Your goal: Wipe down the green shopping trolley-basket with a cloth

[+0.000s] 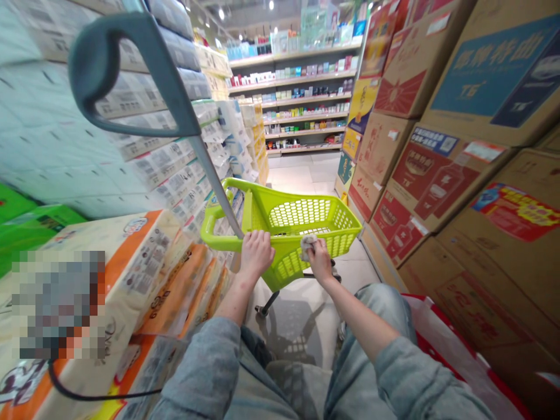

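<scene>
A lime-green plastic wheeled shopping basket stands ahead of me, its mesh inside showing nothing but a small crumpled grey-white item. My left hand is curled over the basket's near rim, right next to the foot of its long grey pull handle. My right hand pinches the crumpled item against the rim. I cannot tell what the item is made of. The basket's lower body and one wheel show below my hands.
Stacked packs of tissue paper wall the left side, and large printed cardboard cartons wall the right. A red-trimmed white bag lies low at right. Tiled floor runs ahead to shelves of packaged goods.
</scene>
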Demonstrator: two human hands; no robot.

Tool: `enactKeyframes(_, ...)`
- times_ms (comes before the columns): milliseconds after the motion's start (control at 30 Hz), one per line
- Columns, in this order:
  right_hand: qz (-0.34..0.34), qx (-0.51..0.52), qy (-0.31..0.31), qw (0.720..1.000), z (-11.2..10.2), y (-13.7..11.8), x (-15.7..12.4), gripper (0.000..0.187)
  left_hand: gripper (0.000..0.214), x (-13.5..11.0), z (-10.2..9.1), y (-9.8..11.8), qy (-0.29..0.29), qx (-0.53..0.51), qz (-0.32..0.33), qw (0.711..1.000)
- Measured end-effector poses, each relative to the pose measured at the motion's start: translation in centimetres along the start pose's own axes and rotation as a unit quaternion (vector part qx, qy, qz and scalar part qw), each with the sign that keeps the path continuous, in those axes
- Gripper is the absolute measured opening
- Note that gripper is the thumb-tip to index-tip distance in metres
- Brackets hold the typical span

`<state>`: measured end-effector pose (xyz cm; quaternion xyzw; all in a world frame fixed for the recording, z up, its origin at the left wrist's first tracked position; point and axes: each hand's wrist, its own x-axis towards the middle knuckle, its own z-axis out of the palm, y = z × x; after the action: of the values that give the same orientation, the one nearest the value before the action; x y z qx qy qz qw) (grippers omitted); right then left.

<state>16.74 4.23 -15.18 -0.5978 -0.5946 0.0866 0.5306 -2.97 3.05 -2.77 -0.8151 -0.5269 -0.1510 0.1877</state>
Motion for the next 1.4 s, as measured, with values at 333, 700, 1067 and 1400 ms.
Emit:
enactKeyframes(333, 0.166, -0.041, 0.157, 0.973, -3.4, 4.3, 3.3, 0.027, 0.011, 0.3, 0.2, 0.5, 0.006, 0.007, 0.000, 1.000)
enactKeyframes(700, 0.047, 0.041, 0.066, 0.996, 3.6, -3.9, 0.7, 0.023, 0.017, 0.9, 0.5, 1.4, 0.010, 0.008, -0.004, 1.000)
enactKeyframes(1067, 0.034, -0.045, 0.056, 0.997, -0.7, 2.1, 2.8, 0.025, 0.021, 0.6, 0.5, 0.9, 0.009, 0.027, 0.005, 1.000)
enactKeyframes(1400, 0.133, -0.040, 0.115, 0.984, 0.5, 1.1, 4.0, 0.030, 0.019, 1.0, 0.7, 1.6, 0.008, -0.007, -0.005, 1.000)
